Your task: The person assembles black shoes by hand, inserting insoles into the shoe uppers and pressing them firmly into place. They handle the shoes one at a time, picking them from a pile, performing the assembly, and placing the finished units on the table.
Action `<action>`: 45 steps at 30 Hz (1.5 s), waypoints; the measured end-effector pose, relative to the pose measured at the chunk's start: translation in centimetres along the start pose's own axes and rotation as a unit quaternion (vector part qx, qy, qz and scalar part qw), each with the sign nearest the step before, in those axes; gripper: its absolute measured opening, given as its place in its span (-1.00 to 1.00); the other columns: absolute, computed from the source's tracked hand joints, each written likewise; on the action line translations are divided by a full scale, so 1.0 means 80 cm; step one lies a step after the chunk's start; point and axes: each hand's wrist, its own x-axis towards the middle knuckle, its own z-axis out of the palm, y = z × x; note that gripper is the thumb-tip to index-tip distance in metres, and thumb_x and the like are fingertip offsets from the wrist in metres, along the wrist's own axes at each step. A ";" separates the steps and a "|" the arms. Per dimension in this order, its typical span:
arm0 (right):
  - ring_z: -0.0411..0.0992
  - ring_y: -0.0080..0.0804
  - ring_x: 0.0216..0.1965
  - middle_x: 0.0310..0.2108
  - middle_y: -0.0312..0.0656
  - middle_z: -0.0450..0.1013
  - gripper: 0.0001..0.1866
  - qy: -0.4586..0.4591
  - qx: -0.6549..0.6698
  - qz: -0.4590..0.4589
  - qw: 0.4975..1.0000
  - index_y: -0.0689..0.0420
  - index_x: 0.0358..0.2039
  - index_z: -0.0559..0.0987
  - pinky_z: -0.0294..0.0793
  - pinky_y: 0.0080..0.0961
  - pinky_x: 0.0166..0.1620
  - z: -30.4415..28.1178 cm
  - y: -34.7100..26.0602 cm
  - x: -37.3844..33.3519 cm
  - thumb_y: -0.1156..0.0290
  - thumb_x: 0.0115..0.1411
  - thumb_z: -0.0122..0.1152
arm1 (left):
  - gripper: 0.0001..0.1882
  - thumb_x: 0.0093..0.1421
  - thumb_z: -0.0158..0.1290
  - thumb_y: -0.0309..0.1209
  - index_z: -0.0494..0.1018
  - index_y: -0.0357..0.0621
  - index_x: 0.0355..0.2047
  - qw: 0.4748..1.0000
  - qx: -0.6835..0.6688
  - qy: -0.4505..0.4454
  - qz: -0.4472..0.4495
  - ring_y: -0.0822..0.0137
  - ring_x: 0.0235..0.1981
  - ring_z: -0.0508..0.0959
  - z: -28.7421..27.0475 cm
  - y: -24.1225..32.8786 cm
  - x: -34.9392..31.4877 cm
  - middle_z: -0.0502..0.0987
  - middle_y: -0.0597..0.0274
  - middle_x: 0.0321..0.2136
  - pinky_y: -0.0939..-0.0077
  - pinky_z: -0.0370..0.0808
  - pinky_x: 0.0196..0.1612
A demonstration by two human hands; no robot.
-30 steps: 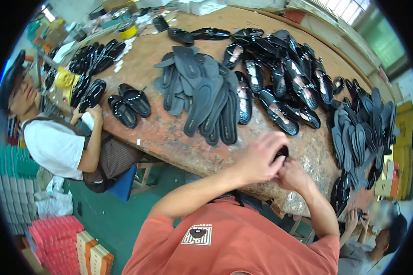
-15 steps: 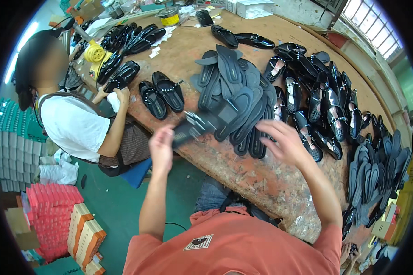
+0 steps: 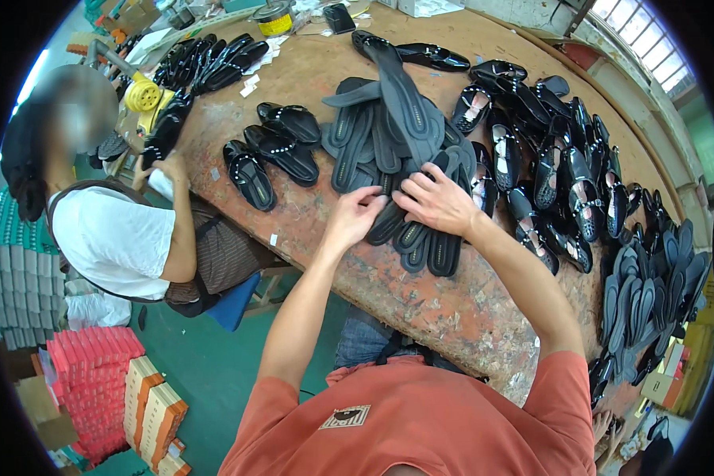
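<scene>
Many dark grey shoe insoles (image 3: 408, 103) lie in a loose pile on the worktable, overlapping in several directions. Both of my hands are at its near middle. My left hand (image 3: 357, 216) pinches the edge of an insole between thumb and fingers. Close beside it on the right, my right hand (image 3: 438, 203) has curled fingers pressed together on an insole; part of what it grips is hidden beneath them. Near ends of more insoles (image 3: 444, 255) stick out below my right hand. Left of the pile stand black studded shoes (image 3: 282, 155).
Black shoes (image 3: 579, 194) crowd the table's right side, with another insole heap (image 3: 631, 297) beyond. At left a co-worker (image 3: 123, 238) holds a black shoe (image 3: 166, 127) near a yellow tool (image 3: 143, 95). Red boxes (image 3: 91, 381) are stacked on the floor.
My left hand has moved right from the table's edge to the pile; the blurred dark piece it held is no longer there. My right hand moved left. A third shoe now stands left of the pile.
</scene>
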 end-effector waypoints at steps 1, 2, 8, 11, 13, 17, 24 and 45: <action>0.44 -0.31 0.01 -0.16 -0.30 0.40 -0.53 0.001 -0.004 -0.001 1.000 -0.03 -0.03 0.52 0.38 -0.13 0.26 -0.002 -0.007 -0.006 0.12 0.10 0.47 | -0.62 0.39 0.23 -0.22 0.67 -0.21 0.09 0.999 -0.003 -0.038 -0.005 0.30 -0.22 0.74 0.009 -0.006 0.012 0.78 0.05 -0.23 0.44 0.62 -0.08; 0.44 -0.30 -0.02 -0.19 -0.30 0.38 -0.59 0.000 -0.009 0.004 1.000 -0.03 -0.08 0.51 0.39 -0.13 0.23 -0.003 -0.008 -0.014 0.14 0.13 0.44 | -0.61 0.41 0.21 -0.21 0.67 -0.20 0.09 0.996 0.039 -0.076 0.035 0.37 -0.25 0.72 0.017 0.007 0.021 0.77 0.07 -0.33 0.45 0.61 -0.11; 0.45 -0.19 0.01 -0.18 -0.26 0.40 -0.52 -0.001 0.117 0.046 0.992 0.00 -0.03 0.52 0.34 -0.11 0.25 -0.023 0.012 -0.002 0.25 0.08 0.53 | -0.64 0.55 0.10 -0.21 0.69 -0.30 -0.06 0.973 -0.160 -0.163 -0.033 0.59 -0.30 0.59 0.012 0.017 0.018 0.70 0.37 -0.30 0.55 0.54 -0.22; 0.44 -0.17 0.00 -0.19 -0.23 0.38 -0.64 -0.043 0.149 0.004 0.988 0.05 -0.12 0.52 0.35 -0.12 0.25 -0.031 0.017 0.009 0.31 0.12 0.47 | -0.63 0.55 0.09 -0.22 0.68 -0.33 -0.11 0.949 -0.253 -0.155 -0.105 0.59 -0.31 0.55 0.010 0.024 -0.003 0.67 0.38 -0.33 0.53 0.52 -0.20; 0.44 -0.20 -0.01 -0.19 -0.22 0.40 -0.75 -0.049 0.129 -0.007 0.990 0.05 -0.16 0.52 0.34 -0.15 0.22 -0.048 0.009 0.010 0.34 0.20 0.37 | -0.64 0.55 0.07 -0.25 0.67 -0.36 -0.09 0.930 -0.304 -0.148 -0.147 0.56 -0.29 0.58 0.005 0.030 -0.010 0.69 0.34 -0.30 0.50 0.55 -0.21; 0.46 -0.24 -0.01 -0.22 -0.21 0.40 -0.87 -0.046 0.110 -0.052 0.991 0.05 -0.23 0.50 0.35 -0.15 0.19 -0.071 -0.025 0.002 0.41 0.21 0.24 | -0.62 0.53 0.07 -0.27 0.64 -0.43 -0.02 0.959 -0.245 -0.064 -0.130 0.35 -0.24 0.70 0.000 -0.002 -0.016 0.73 0.18 -0.24 0.32 0.64 -0.24; 0.50 -0.35 -0.04 -0.23 -0.32 0.45 -0.75 -0.186 0.072 -0.057 0.978 -0.11 -0.14 0.55 0.34 -0.11 0.31 -0.104 -0.063 -0.027 0.41 0.15 0.30 | -0.65 0.49 0.12 -0.26 0.65 -0.30 0.04 0.998 -0.006 0.053 -0.046 0.25 -0.13 0.72 -0.018 -0.020 -0.019 0.75 0.09 -0.16 0.39 0.56 -0.01; 0.60 -0.23 -0.05 -0.12 -0.22 0.61 -0.58 -0.022 0.205 0.231 0.951 -0.05 0.00 0.59 0.56 -0.22 0.04 -0.174 -0.186 -0.141 0.47 0.08 0.37 | -0.54 0.50 0.03 -0.17 0.49 -0.01 0.33 0.875 0.337 -0.101 0.333 0.08 0.39 0.44 0.067 0.053 -0.021 0.57 0.14 0.28 0.01 0.25 0.46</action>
